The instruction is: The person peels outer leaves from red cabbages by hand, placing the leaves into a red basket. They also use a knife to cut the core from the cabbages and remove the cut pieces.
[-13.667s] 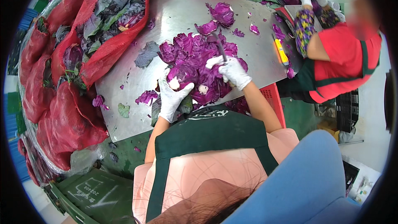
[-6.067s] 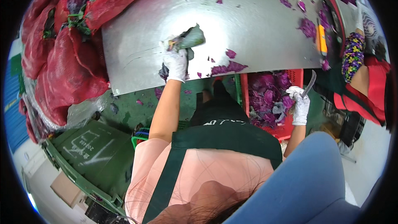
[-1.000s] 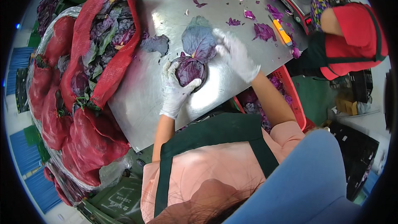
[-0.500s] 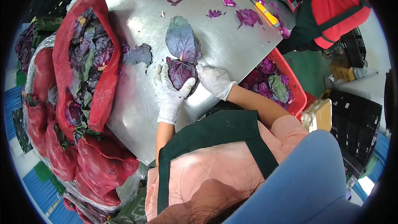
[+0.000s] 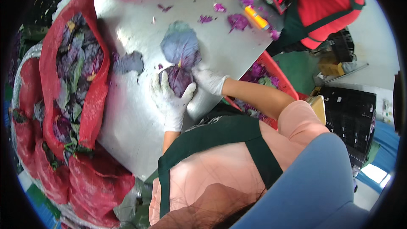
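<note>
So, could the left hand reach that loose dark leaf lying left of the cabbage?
Probably yes: the leaf lies on the metal table near the left hand, with no obstacle visible between them. But that hand is cupped against the cabbage, so it would likely have to let go first.

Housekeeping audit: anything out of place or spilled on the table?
Yes: purple leaf scraps lie loose on the metal table, beyond the cabbage in the left hand. A yellow tool lies among them near the table's right edge; it looks odd left amid trimmings.
</note>
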